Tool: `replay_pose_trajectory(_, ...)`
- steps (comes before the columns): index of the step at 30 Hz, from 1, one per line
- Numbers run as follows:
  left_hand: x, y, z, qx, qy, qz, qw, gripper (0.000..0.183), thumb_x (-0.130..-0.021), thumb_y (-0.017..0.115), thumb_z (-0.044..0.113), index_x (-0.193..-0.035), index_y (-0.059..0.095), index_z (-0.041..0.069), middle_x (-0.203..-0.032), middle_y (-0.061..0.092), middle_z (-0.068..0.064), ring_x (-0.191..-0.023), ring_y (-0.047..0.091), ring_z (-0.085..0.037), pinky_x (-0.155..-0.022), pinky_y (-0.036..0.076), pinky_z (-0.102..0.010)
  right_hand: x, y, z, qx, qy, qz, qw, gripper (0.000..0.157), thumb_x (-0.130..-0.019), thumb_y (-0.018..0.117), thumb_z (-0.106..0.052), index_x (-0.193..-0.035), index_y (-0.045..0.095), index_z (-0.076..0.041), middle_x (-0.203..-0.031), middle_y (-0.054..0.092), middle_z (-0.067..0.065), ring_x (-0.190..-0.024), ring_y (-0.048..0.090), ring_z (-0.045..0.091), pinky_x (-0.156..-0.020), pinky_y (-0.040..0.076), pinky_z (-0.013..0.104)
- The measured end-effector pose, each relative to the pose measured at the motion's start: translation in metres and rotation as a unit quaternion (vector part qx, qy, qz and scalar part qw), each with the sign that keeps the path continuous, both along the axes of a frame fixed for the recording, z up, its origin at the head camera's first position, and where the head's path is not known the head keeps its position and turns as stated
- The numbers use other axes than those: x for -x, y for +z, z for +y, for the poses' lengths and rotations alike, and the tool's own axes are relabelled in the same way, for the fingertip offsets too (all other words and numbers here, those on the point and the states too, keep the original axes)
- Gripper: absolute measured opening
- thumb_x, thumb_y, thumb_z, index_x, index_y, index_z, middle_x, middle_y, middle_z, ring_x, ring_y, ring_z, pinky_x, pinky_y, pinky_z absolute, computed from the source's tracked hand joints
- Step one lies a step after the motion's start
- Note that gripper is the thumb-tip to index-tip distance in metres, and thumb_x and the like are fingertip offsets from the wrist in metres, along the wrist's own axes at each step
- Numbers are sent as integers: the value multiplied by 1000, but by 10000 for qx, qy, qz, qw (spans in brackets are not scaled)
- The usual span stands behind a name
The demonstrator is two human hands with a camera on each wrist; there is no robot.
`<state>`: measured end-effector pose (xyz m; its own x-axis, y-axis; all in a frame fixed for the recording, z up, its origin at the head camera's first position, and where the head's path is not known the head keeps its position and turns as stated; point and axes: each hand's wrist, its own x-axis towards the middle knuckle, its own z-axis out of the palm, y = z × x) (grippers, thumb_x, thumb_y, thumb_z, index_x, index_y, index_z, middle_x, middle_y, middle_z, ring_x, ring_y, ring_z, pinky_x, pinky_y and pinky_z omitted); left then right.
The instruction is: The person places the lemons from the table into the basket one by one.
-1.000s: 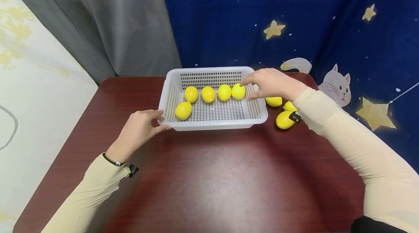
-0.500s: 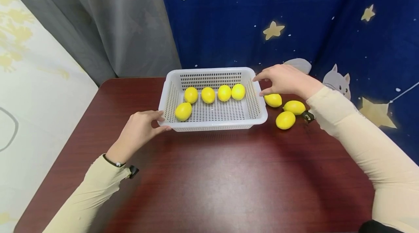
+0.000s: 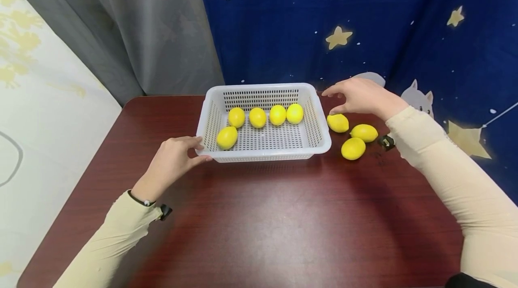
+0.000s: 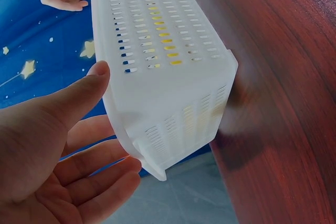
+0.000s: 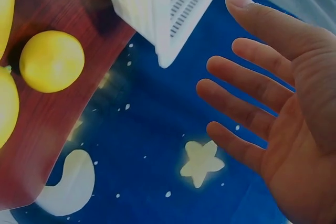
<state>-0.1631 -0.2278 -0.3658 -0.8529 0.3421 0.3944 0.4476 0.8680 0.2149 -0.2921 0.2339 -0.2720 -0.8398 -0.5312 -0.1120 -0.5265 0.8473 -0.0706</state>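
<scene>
A white slotted plastic basket [image 3: 265, 155] stands on the table with several yellow lemons [image 3: 227, 137] inside. My left hand [image 3: 170, 162] holds its front left corner; in the left wrist view the thumb lies on the rim and the fingers [image 4: 102, 156] bend around the end. Just past the basket's right end, my right hand [image 3: 362, 95] hovers with relaxed, spread fingers and holds nothing. Below it, three lemons lie on the table: one by the basket [image 3: 338, 123], one behind [image 3: 364, 133], one in front [image 3: 353, 149].
The dark red wooden table [image 3: 267, 225] stretches in front of the basket. Behind it hang a grey curtain [image 3: 162, 31] and a blue curtain [image 3: 275, 22] with stars. A pale wall [image 3: 44, 112] is at the left.
My right hand has moved rightward from above the lemons in the basket to beyond its right rim, uncovering the lemons on the table. My left hand and the basket have stayed in place.
</scene>
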Motion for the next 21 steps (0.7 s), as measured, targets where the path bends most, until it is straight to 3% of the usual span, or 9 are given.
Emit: replay_pose_trajectory(21, 0, 0, -1, -12, -9, -35, 10000, 58, -70, 89, 34, -113, 72, -2, -99, 77, -13, -78, 69, -22, -66, 53, -36, 27, -33, 18, -160, -406, -247, 9987, 58, -85, 78, -34, -137, 59, -13, -127, 68, 15, -110, 62, 34, -96, 48, 57)
